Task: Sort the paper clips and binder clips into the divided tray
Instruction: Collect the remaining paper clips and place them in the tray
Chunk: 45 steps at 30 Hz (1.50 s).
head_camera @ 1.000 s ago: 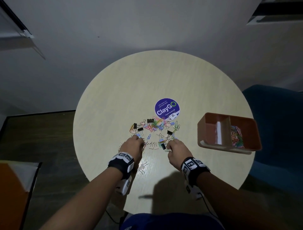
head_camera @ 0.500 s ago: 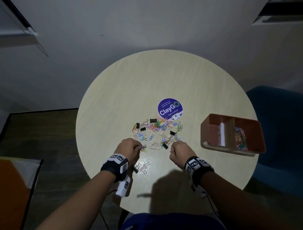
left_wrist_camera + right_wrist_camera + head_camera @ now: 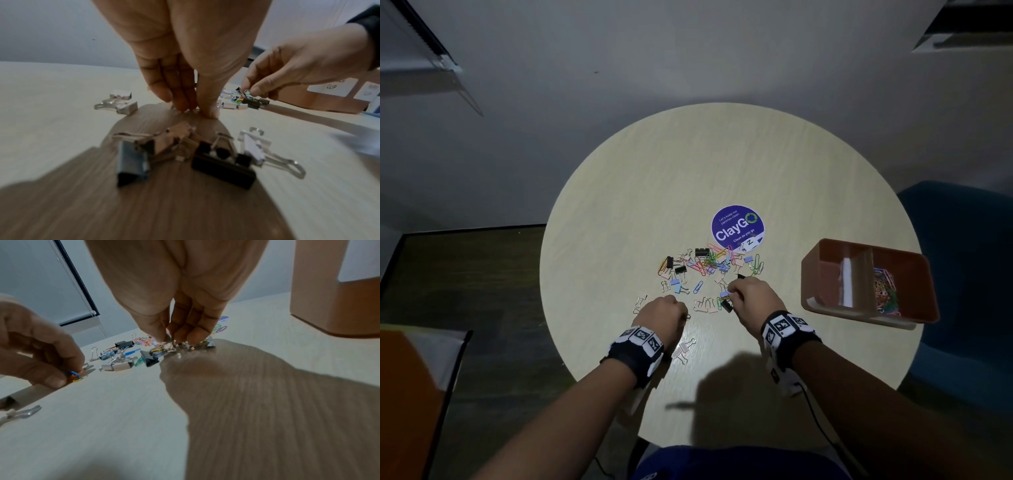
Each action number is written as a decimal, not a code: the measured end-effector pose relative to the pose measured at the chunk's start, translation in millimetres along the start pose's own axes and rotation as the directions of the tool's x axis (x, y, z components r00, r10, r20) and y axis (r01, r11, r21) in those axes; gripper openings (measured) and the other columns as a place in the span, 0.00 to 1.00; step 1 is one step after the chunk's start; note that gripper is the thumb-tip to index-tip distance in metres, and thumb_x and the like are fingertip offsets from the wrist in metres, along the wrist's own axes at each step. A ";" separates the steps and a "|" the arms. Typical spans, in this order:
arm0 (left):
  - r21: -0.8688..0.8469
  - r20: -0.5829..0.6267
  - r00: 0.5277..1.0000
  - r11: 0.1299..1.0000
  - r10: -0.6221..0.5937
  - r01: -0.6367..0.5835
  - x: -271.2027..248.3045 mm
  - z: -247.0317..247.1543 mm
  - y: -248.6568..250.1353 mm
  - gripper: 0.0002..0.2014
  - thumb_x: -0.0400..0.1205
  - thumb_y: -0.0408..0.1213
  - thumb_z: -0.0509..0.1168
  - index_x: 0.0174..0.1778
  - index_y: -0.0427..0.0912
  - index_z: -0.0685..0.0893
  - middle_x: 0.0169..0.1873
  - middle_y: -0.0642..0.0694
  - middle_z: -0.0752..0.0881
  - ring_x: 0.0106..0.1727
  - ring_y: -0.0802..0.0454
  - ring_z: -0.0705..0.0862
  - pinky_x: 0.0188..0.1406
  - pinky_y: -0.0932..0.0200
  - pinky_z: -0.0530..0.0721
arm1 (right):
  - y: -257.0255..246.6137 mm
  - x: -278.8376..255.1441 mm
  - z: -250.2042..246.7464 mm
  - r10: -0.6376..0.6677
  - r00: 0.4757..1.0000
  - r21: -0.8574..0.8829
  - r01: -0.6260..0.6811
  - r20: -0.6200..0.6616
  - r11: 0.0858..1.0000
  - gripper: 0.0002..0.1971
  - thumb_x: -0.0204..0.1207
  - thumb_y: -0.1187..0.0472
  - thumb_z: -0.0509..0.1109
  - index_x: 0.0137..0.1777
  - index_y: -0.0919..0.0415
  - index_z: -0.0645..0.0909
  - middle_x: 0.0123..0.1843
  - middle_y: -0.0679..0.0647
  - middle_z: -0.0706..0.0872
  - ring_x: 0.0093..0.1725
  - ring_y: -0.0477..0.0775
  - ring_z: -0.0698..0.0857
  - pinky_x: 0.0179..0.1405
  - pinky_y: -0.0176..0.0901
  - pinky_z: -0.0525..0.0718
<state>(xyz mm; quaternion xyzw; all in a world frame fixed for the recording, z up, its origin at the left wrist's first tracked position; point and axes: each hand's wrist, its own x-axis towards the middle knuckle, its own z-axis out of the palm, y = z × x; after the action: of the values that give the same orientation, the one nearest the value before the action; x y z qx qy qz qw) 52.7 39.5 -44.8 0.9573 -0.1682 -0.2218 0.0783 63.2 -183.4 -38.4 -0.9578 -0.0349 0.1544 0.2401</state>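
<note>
We are working at the near edge of the scattered clips on the round table. Our left hand is curling its fingers down to the tabletop and pinching a small bunch of coloured paper clips between thumb and fingertips. Our right hand is reaching into the pile with its fingers bunched together, pinching at small wire clips; which one it has hold of we cannot tell. A few binder clips are lying just behind our left hand. The divided tray is sitting well to the right at the table's edge, with paper clips in its right compartment. A purple sticker is lying beyond the pile.
</note>
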 end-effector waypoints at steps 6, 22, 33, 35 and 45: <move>0.085 0.028 1.000 0.996 0.002 -0.004 -2.4 5.9 3.3 0.13 0.83 0.34 0.60 0.62 0.42 0.81 0.57 0.43 0.81 0.57 0.44 0.80 0.55 0.52 0.81 | -1.9 10.5 2.6 -0.015 0.997 -0.154 0.027 0.077 0.988 0.12 0.83 0.60 0.61 0.57 0.62 0.85 0.53 0.59 0.83 0.53 0.60 0.82 0.50 0.50 0.83; -0.300 -0.058 0.986 0.945 -0.157 0.133 -0.5 0.8 2.4 0.05 0.81 0.41 0.65 0.49 0.47 0.83 0.44 0.47 0.88 0.46 0.46 0.85 0.46 0.53 0.85 | -5.2 -6.5 -9.5 0.016 1.000 0.073 -0.016 -0.003 0.997 0.06 0.79 0.60 0.64 0.45 0.55 0.82 0.41 0.50 0.85 0.40 0.52 0.82 0.31 0.38 0.71; -0.460 -0.114 0.967 0.875 -0.230 0.154 35.1 -27.1 17.7 0.09 0.82 0.39 0.63 0.50 0.46 0.90 0.44 0.47 0.90 0.47 0.47 0.87 0.46 0.59 0.83 | -1.5 -3.7 -11.3 -0.004 0.999 0.041 0.002 0.048 0.999 0.09 0.79 0.62 0.63 0.48 0.57 0.85 0.46 0.52 0.86 0.45 0.54 0.83 0.39 0.42 0.79; -0.392 -0.110 0.974 0.909 -0.200 0.143 47.7 -30.7 23.3 0.11 0.83 0.38 0.62 0.49 0.42 0.90 0.46 0.43 0.90 0.48 0.43 0.87 0.48 0.54 0.85 | -3.6 0.4 -10.0 -0.041 0.995 -0.045 0.045 0.093 0.998 0.10 0.80 0.62 0.62 0.49 0.59 0.85 0.48 0.55 0.85 0.46 0.58 0.83 0.43 0.45 0.81; -0.077 0.001 0.981 0.978 -0.192 0.192 64.5 -16.4 24.2 0.13 0.82 0.36 0.59 0.57 0.43 0.87 0.54 0.40 0.86 0.53 0.40 0.86 0.50 0.50 0.86 | -8.6 8.5 4.2 -0.060 0.979 -0.319 0.121 0.194 0.940 0.11 0.81 0.65 0.61 0.57 0.63 0.82 0.56 0.61 0.83 0.56 0.63 0.82 0.50 0.52 0.85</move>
<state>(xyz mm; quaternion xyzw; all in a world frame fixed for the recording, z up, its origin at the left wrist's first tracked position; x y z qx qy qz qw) 107.7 -4.8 -50.4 0.9660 -0.0662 -0.2315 0.0940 70.1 -172.7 -40.2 -0.9637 -0.1262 0.2216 0.0793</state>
